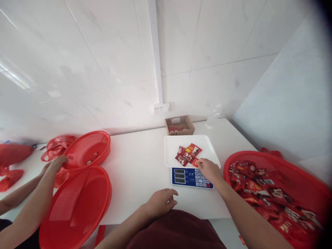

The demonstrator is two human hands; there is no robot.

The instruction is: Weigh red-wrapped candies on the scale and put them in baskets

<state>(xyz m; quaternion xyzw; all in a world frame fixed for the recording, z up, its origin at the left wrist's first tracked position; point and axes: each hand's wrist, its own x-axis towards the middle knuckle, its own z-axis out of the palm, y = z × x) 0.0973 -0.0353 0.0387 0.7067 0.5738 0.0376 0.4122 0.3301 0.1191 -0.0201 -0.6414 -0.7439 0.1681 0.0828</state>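
Observation:
My right hand (209, 170) is over the front right of the white weighing pan (172, 142), its fingertips closed on the edge of a small red packet (195, 162). Several red and dark red snack packets (183, 157) lie in a loose pile on the pan beside it. Under the pan's front edge shows the blue keypad panel of the digital scale (192, 180). Near the table's front edge, my left hand (161, 201) rests with its fingers loosely bent and apart, holding nothing.
A large red basket (229, 155) full of packets stands on the right. Behind the pan is an open cardboard box (181, 132). Two red baskets (108, 147) stand on the left, with red plastic bags (58, 144) and another person's hands (58, 163) beside them.

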